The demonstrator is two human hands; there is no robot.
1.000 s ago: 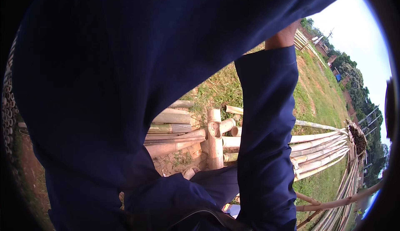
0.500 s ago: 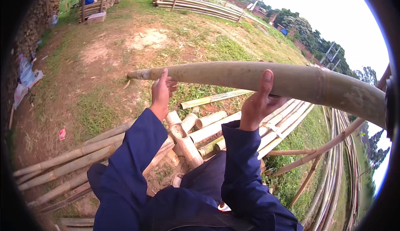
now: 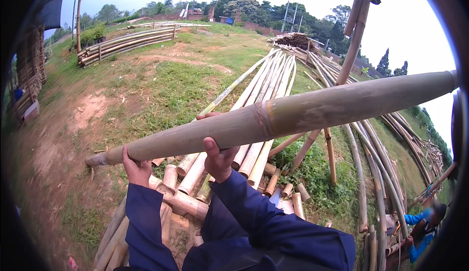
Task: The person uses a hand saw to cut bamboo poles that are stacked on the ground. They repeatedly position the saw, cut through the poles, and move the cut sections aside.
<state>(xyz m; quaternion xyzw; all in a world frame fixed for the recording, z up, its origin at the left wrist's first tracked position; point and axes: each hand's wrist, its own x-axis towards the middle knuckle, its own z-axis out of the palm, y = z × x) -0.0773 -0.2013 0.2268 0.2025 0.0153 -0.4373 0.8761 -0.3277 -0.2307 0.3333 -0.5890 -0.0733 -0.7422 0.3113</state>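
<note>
A thick, pale green-brown bamboo pole [image 3: 312,105] runs slantwise across the view in front of me, its narrower end low at the left and its wider end rising to the right. My left hand [image 3: 138,171] grips it near the narrow end, thumb on the near side and fingers underneath. Farther right, my right hand [image 3: 221,161] holds it from below, left of a ringed node. The thumb lies against the near side, and some fingertips show over the top edge. Below my hands, short cut bamboo pieces [image 3: 188,205] lie crosswise on the ground.
Long bamboo poles [image 3: 266,83] stretch away ahead over the grass. An upright bamboo post [image 3: 354,41] with slanted braces stands to the right. At the lower right a person in blue sleeves [image 3: 415,232] is near more poles. A bamboo stack [image 3: 129,44] lies far left.
The view has swung to the right, bringing the post and another person into sight. My left hand has closed on the pole's narrower end, which now tilts lower at the left.
</note>
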